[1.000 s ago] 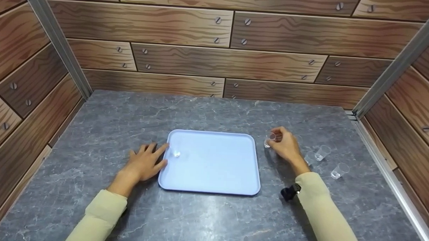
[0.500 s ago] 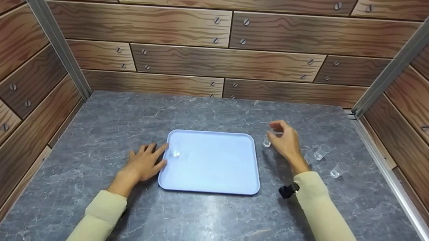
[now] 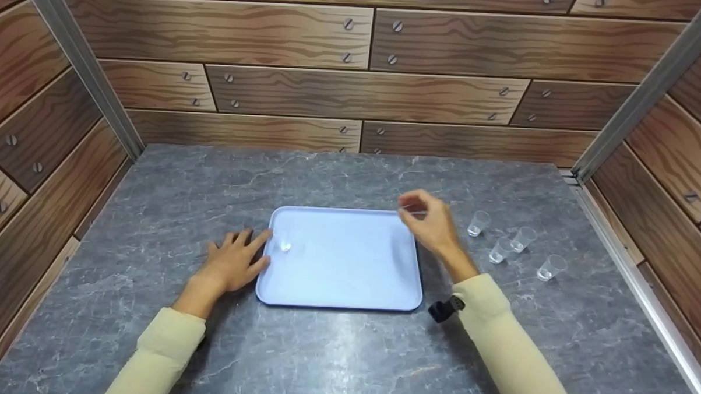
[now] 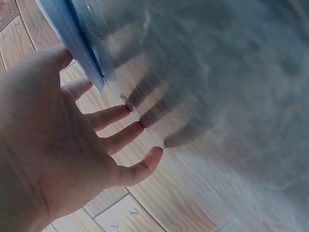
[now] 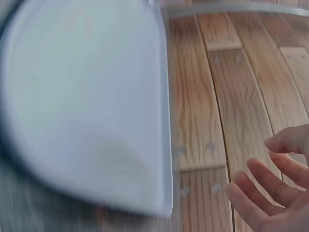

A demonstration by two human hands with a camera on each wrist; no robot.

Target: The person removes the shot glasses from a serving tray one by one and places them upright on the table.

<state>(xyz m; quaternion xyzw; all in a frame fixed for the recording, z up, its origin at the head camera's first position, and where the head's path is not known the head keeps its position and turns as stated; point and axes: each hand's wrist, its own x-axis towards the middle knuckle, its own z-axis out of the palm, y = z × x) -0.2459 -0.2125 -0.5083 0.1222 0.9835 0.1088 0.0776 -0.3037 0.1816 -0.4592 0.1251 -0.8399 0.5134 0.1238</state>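
A pale blue tray (image 3: 342, 266) lies on the grey marbled table, with one clear shot glass (image 3: 286, 245) near its left edge. My left hand (image 3: 231, 266) rests on the table with fingers spread, thumb and forefinger against the tray's left rim. In the left wrist view that hand's fingertips (image 4: 140, 124) meet the tabletop. My right hand (image 3: 432, 223) is raised over the tray's far right corner, thumb and fingers curved round another shot glass (image 3: 414, 209); only its faint rim shows. In the right wrist view the curled fingers (image 5: 263, 186) appear beside the tray, the glass barely visible.
Several clear shot glasses stand right of the tray: one nearest it (image 3: 478, 223), a close pair with a front glass (image 3: 500, 250), and one farthest right (image 3: 551, 267). Wood-patterned walls (image 3: 284, 92) and a metal rail (image 3: 644, 300) border the table.
My right hand has lifted the shot glass off the table and carried it left to the tray's far right corner, uncovering the glasses behind it. The left hand stays put.
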